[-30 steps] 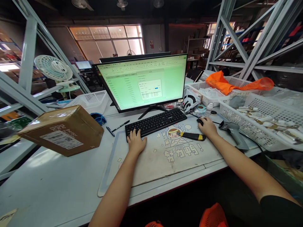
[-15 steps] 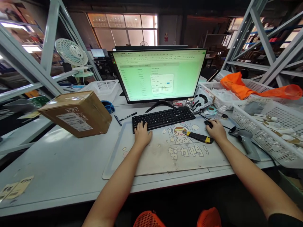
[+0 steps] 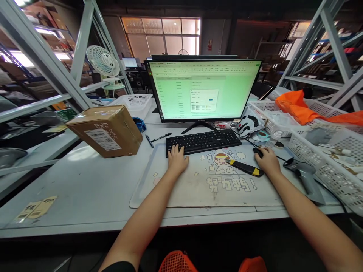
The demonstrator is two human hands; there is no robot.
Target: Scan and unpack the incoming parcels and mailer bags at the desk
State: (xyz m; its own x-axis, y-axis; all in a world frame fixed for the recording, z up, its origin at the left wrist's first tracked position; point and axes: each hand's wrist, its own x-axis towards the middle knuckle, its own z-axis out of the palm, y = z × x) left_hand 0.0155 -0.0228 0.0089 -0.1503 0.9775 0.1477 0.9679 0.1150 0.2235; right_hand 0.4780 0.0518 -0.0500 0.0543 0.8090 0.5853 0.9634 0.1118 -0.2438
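Head view: two grey metal frames, one on the left (image 3: pixel 42 54) and one on the right (image 3: pixel 309 37), flank one pale table (image 3: pixel 85 181). One printed desk mat (image 3: pixel 184 192) lies on it. Behind the mat stands one lit monitor (image 3: pixel 176 94), showing a greenish sheet with one small pop-up window. Perforated white baskets come next: one left basket (image 3: pixel 138 105) behind the box, and at least two at the right, the nearest basket (image 3: pixel 320 162) holding small pieces; orange mesh (image 3: pixel 295 104) covers part of the others, so I cannot tell their exact number. One cardboard box (image 3: pixel 113 128) with one white label sits left of the mat. One black keyboard (image 3: pixel 207 141) lies along the mat's back edge, in front of the monitor.

Two bare hands follow. The left hand (image 3: pixel 177 160) has its fingers a little apart, tips on the keyboard's left end, gripping nothing. The right hand (image 3: pixel 268 160) is palm down, right of the keyboard. One grey scanner (image 3: pixel 306 179) lies beyond its wrist. One black-and-yellow cutter (image 3: pixel 245 167) lies between the hands, near the right. One black mouse (image 3: pixel 257 152) is under the right hand, whose fingers close over it. Two pens (image 3: pixel 149 141) lie left of the keyboard.
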